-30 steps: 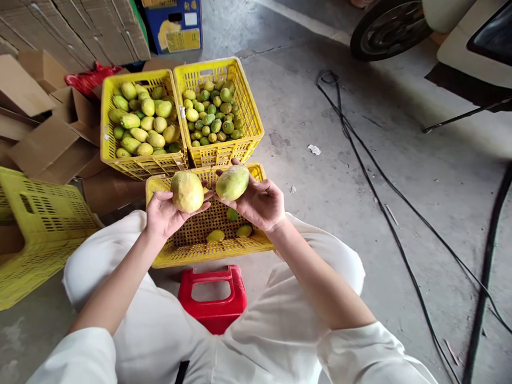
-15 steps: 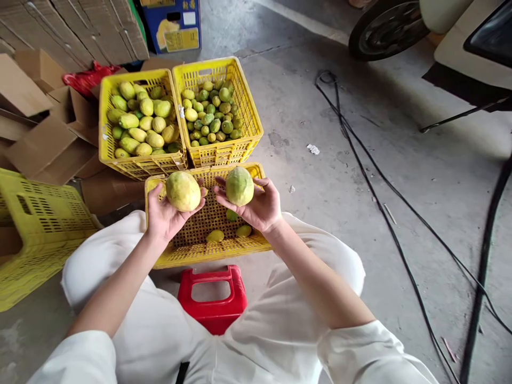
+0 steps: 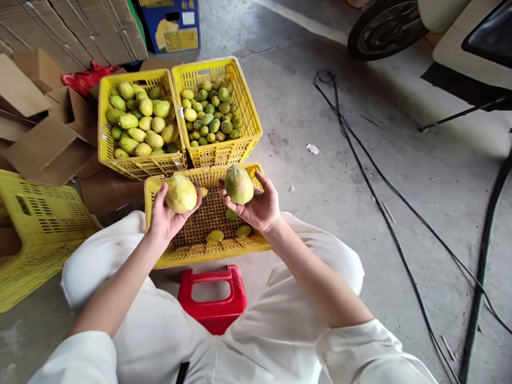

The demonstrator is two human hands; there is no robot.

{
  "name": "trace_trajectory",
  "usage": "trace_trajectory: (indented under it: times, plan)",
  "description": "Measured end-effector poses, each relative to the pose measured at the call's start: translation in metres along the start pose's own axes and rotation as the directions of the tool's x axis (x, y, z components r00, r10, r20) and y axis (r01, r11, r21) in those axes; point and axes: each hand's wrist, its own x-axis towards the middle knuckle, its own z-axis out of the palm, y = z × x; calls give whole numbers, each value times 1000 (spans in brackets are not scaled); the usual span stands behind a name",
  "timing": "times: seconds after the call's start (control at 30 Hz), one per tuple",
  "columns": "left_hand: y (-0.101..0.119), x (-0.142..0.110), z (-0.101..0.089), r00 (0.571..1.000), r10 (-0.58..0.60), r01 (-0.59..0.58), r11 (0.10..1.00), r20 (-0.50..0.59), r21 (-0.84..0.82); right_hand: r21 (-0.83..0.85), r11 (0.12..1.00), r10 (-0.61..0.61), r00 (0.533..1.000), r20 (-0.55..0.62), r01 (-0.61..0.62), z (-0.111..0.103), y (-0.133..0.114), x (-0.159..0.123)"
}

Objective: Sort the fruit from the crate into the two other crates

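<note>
Near yellow crate [image 3: 210,256] sitting below | left hand [image 3: 167,221] cupping yellowish fruit [image 3: 181,195], right hand [image 3: 266,209] cupping greener fruit [image 3: 239,184], fingers curling around both | fruits being held up, apart; any shift calling for steady support

This looks like a garage or storage area used for handling produce. A bare concrete floor [image 3: 304,213], marked with a pale line at the far side, carries yellow plastic crates of fruit [image 3: 218,152]. Opened cardboard boxes [image 3: 44,149] lie heaped at the left, below large strapped cartons [image 3: 72,26], and a blue printed fruit box [image 3: 172,26] stands at the far side. At the far right is part of a wheeled vehicle [image 3: 452,48], and black cables [image 3: 376,181] trail over the floor on the right.
</note>
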Motion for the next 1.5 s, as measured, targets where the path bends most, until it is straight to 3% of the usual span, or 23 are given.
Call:
trace_trajectory:
  times: [0.13, 0.27, 0.37, 0.47, 0.67, 0.83, 1.03, 1.3, 1.4, 1.5]
  plan:
    - [8, -1, 1, 996, 30, -32, 999, 85, 16, 6, 998, -57, 998, 28, 57, 10, -2, -3]
    - [11, 5, 2, 998, 13, -13, 1000, 65, 10, 63, 995, -75, 997, -1, 74, 6, 0, -1]
    - [8, 10, 1, 997, -48, 48, 999, 55, -7, 81, 996, -30, 997, -76, 36, -1, 4, 2]
    - [6, 10, -1, 999, -23, 21, 999, 48, 41, 93, 995, 43, 992, -120, -32, -1, 6, 4]
    - [8, -1, 2, 996, -13, 8, 998, 88, 61, 60, 998, -34, 997, -65, 38, 14, -2, -1]
    - [6, -3, 3, 998, 14, -17, 998, 66, 56, 112, 993, -32, 999, 10, 31, 3, -4, 1]
    - [-1, 2, 1, 993, -22, 13, 997, 119, 75, 81, 996, 31, 998, -52, -27, -2, 1, 4]
    - [13, -6, 7, 995, 1, 1, 1000, 100, -22, -19, 990, -144, 985, -100, 143, 17, -13, -8]
    - [14, -1, 10, 1000, -28, 27, 995, -6, -98, -3, 999, -44, 982, -185, 44, 15, -13, -5]
    - [10, 5, 11, 993, -71, 61, 993, -96, -102, -16, 992, 110, 935, -338, -122, 9, -7, 1]
